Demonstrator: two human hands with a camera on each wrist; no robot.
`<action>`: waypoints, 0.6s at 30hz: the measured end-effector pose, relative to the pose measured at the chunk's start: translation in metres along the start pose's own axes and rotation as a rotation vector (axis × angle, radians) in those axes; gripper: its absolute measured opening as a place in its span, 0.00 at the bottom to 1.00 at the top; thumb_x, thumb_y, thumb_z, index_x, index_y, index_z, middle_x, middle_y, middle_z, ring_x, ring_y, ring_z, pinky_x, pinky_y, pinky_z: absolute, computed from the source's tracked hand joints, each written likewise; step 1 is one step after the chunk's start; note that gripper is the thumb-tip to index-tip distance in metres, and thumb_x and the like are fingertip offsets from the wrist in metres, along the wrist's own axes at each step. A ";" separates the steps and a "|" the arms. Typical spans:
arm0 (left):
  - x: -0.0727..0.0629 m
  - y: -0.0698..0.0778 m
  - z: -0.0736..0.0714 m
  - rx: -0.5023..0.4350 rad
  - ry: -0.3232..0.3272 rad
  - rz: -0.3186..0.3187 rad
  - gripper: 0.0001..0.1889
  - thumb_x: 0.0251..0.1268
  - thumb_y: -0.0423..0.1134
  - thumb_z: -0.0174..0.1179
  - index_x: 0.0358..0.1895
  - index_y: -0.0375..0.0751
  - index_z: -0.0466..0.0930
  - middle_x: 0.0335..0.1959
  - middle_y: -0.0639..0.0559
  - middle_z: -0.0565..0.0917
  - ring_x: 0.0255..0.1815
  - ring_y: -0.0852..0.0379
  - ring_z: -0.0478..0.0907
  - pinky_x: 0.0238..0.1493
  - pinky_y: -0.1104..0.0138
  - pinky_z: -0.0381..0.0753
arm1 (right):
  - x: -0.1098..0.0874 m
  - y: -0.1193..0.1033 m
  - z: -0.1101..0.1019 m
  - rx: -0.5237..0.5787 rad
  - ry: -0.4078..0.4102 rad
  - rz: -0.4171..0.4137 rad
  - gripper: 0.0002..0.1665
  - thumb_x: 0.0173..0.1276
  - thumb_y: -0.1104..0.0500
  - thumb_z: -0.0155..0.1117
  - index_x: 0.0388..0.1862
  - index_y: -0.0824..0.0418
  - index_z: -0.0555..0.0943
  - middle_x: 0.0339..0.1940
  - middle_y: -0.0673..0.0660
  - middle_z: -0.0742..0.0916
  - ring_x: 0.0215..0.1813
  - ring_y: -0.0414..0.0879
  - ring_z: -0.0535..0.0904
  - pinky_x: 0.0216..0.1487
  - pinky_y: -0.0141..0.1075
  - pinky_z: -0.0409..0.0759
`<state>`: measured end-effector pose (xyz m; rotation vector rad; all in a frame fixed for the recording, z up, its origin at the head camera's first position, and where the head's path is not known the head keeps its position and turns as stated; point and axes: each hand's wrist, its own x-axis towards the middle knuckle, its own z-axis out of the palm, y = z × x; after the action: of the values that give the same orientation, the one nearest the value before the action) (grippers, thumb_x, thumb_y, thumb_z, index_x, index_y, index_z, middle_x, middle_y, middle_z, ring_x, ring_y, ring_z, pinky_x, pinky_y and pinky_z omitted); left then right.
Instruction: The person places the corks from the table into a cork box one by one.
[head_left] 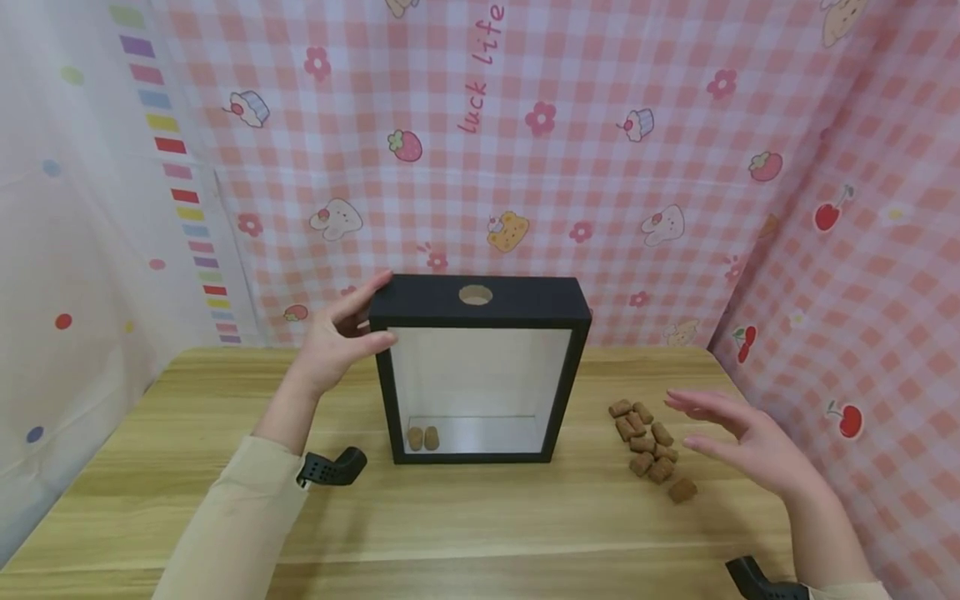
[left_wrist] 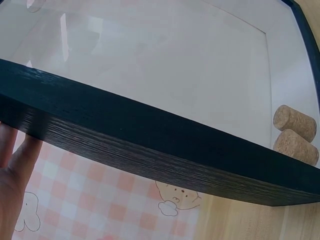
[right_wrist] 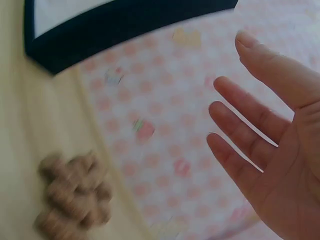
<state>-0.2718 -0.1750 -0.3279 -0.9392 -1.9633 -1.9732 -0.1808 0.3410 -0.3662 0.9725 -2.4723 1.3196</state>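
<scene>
Corks (head_left: pixel 641 444), long axes scattered, lie toward the surface's (head_left: pixel 525 533) right edge, below and left of your nearer right grip (head_left: pixel 750 440), fingers apart, while your left grip (head_left: pixel 333 342) clamps the box (head_left: pixel 536 298).

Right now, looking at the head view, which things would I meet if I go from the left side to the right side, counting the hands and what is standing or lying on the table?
Left hand → black box → pile of corks → right hand.
</scene>
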 end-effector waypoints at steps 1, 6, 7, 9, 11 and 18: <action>0.000 0.000 0.000 0.003 0.002 -0.002 0.37 0.59 0.20 0.63 0.73 0.46 0.69 0.72 0.54 0.70 0.66 0.60 0.72 0.54 0.69 0.75 | -0.006 0.006 0.000 0.023 -0.007 0.012 0.32 0.62 0.79 0.63 0.66 0.73 0.73 0.63 0.43 0.81 0.63 0.34 0.74 0.59 0.25 0.70; 0.000 0.001 0.000 0.013 0.008 -0.013 0.36 0.60 0.22 0.64 0.73 0.47 0.69 0.71 0.54 0.70 0.66 0.60 0.72 0.55 0.69 0.75 | -0.031 0.032 0.004 0.093 -0.014 0.027 0.29 0.62 0.81 0.61 0.64 0.76 0.73 0.63 0.46 0.81 0.61 0.36 0.75 0.58 0.26 0.71; 0.000 0.001 0.000 0.012 0.008 -0.014 0.36 0.60 0.21 0.63 0.73 0.47 0.69 0.71 0.54 0.70 0.65 0.60 0.72 0.55 0.69 0.75 | -0.035 0.036 0.005 0.098 -0.013 0.035 0.28 0.63 0.80 0.61 0.63 0.76 0.73 0.63 0.46 0.81 0.61 0.36 0.76 0.57 0.26 0.72; 0.000 0.002 0.000 0.008 0.009 -0.015 0.37 0.60 0.21 0.63 0.73 0.47 0.69 0.71 0.54 0.71 0.65 0.59 0.73 0.55 0.69 0.75 | -0.042 0.044 0.006 0.101 -0.011 0.062 0.27 0.63 0.80 0.61 0.63 0.76 0.74 0.62 0.46 0.81 0.60 0.36 0.76 0.57 0.26 0.72; 0.000 0.002 0.000 0.008 0.009 -0.011 0.37 0.59 0.20 0.63 0.73 0.47 0.69 0.71 0.54 0.71 0.64 0.59 0.73 0.54 0.69 0.75 | -0.050 0.051 0.007 0.114 -0.016 0.112 0.26 0.64 0.78 0.61 0.63 0.76 0.74 0.62 0.45 0.81 0.59 0.35 0.77 0.56 0.27 0.73; 0.000 0.000 0.000 0.010 0.005 -0.014 0.37 0.60 0.21 0.64 0.73 0.47 0.69 0.70 0.54 0.72 0.64 0.59 0.73 0.54 0.69 0.75 | -0.069 0.077 0.013 0.189 -0.074 0.193 0.25 0.67 0.75 0.61 0.63 0.78 0.72 0.62 0.45 0.82 0.59 0.34 0.77 0.52 0.28 0.77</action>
<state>-0.2714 -0.1749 -0.3277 -0.9203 -1.9810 -1.9688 -0.1733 0.3933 -0.4560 0.8521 -2.5892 1.6306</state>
